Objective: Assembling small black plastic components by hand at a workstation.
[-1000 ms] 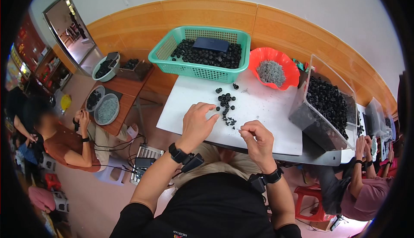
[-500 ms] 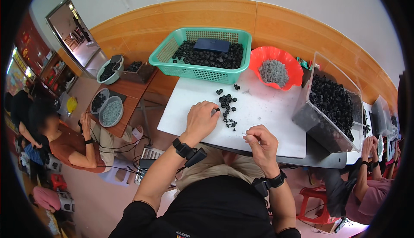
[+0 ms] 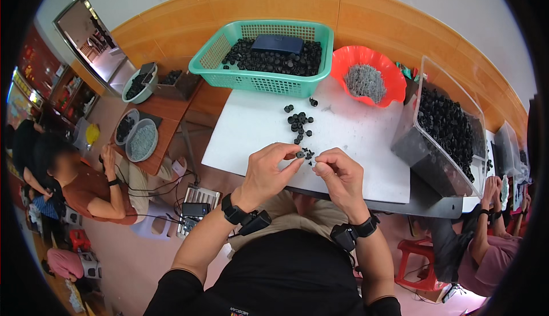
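The person wears a black top with long sleeves pushed up above the elbows, a small pale print low on the chest. Both hands are bare: no gloves, no rings to be seen. Just behind the left hand sits a black wristband carrying a small black boxy device; behind the right hand, a like band and device. Khaki trousers show below.

The scene is bright and evenly lit from above, with only soft, faint shadows under the hands. The white table reads nearly washed out but shows no hard glare. Focus is sharp at centre. Fisheye distortion bends the wall strongly, and a black rim vignettes the corners.
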A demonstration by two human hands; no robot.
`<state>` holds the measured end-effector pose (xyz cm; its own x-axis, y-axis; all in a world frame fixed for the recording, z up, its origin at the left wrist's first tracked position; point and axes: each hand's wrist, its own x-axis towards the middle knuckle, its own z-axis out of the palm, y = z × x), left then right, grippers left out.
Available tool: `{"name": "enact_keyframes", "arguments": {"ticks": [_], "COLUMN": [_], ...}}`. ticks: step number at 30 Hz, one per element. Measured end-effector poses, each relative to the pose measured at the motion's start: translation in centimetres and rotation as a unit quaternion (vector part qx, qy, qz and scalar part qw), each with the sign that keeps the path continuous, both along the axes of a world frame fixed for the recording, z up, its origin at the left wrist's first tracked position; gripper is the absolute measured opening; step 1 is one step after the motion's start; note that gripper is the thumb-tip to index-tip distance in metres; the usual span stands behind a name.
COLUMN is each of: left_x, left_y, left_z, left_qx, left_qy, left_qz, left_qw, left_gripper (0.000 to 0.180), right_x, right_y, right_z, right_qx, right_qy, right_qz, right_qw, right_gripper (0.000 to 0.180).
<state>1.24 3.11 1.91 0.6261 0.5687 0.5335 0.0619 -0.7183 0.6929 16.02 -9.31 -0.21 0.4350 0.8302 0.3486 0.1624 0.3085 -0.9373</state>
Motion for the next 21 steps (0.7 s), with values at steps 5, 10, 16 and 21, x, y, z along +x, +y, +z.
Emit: {"name": "enact_keyframes", "arguments": {"ticks": [5,10,16,21], "left_x": [-0.3,-0.6,-0.7,-1.0], "left_y": [-0.6,-1.1,-1.3,-2.2], "left_z": [-0.3,-0.3,-0.2,0.6], "left_qx": [0.04,0.08,0.137,0.18], "left_qy": [-0.009,-0.015,-0.02,0.004], "left_qz": [-0.014,-0.027,-0.04,-0.045], "left_qw": [0.999,0.996,0.99,0.983], "left_gripper": [0.023,0.026,0.029,0.029], "right_x": [-0.5,-0.4,-0.6,-1.0], "right_y": [0.3,0.0,-0.4,-0.8], "right_z": [-0.4,-0.5,0.8,1.7], "right_qx": [-0.002,-0.011,-0.008,0.006], "right_qy": [-0.005,-0.056,-0.16,-0.205], "right_qz": [0.002,-0.02,-0.046,-0.042], "right_qw": [1.0,0.998,0.986,0.978], "right_gripper": [0.008,0.009,0.005,0.005]}}
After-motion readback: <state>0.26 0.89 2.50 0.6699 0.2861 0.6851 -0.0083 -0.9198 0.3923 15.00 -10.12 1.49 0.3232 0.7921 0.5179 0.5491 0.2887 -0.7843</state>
